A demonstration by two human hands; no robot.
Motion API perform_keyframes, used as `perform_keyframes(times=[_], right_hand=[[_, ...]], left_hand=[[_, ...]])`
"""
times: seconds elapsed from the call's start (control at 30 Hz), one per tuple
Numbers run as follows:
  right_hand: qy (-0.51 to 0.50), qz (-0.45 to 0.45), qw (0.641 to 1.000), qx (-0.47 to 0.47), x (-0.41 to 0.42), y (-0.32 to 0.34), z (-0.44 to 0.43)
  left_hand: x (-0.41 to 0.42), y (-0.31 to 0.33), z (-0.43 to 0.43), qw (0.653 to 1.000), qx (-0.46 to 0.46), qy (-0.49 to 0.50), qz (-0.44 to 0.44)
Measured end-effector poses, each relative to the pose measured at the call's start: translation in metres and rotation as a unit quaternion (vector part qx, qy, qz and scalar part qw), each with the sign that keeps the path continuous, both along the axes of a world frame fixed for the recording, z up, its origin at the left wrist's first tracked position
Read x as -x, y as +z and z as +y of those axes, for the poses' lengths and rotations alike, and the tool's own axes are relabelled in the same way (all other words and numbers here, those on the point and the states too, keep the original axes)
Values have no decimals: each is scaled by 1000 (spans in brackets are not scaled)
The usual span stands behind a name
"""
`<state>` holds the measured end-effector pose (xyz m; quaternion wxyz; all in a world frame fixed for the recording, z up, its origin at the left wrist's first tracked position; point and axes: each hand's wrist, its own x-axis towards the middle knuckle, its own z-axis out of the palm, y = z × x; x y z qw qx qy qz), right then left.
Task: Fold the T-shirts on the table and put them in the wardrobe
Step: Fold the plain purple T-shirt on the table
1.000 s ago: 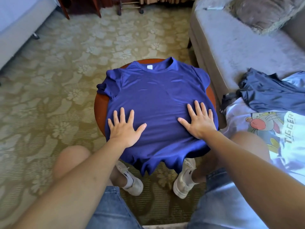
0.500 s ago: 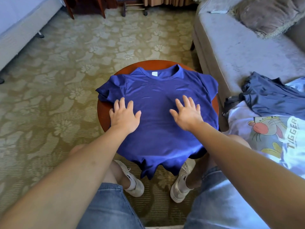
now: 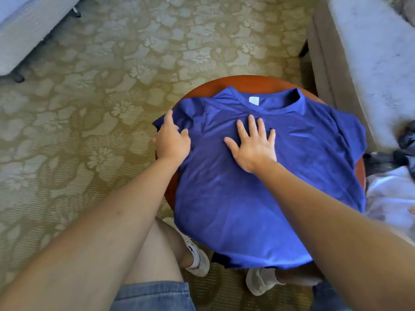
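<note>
right hand (image 3: 253, 145) lay flat on blue T-shirt (image 3: 247, 209), fingers spread | left hand (image 3: 171, 142) was on sleeve (image 3: 187, 112), pinch unclear | risk: overhanging hem (image 3: 258, 259) could have dragged it off bench (image 3: 247, 83)

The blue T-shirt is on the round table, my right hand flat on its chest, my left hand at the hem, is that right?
Not quite: the head view shows the left hand at a sleeve, not the hem. The blue T-shirt is on the round table, right hand flat on its chest.
</note>
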<state>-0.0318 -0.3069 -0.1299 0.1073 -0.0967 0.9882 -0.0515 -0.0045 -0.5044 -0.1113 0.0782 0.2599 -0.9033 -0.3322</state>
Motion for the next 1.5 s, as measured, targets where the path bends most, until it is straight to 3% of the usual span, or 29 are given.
perform_keyframes(times=[0.2, 0.4, 0.57, 0.67, 0.8, 1.07, 1.27, 1.4, 1.5], right_hand=[[-12, 6, 1000, 2, 2, 2, 3], [-18, 4, 1000, 0, 2, 2, 3], [-16, 12, 1000, 0, 2, 0, 5], [-17, 15, 1000, -1, 2, -1, 5], [-14, 20, 1000, -3, 3, -1, 5], [-5, 5, 1000, -24, 6, 2, -2], [39, -13, 999, -5, 7, 12, -19], [14, 5, 1000, 3, -2, 15, 2], [-6, 13, 1000, 6, -11, 18, 22]], left_hand=[[-26, -3, -22, 997, 11, -42, 59], [-40, 0, -35, 999, -22, 13, 44], [-23, 8, -32, 969, -220, 108, -25], [-14, 3, -33, 965, -245, 76, -62], [-6, -9, -36, 963, -264, 50, -1], [11, 0, -43, 992, -125, 29, -14], [7, 12, -66, 989, -125, 49, -60], [0, 26, -71, 985, -151, 29, -75], [0, 41, -62, 994, -51, -29, -87]])
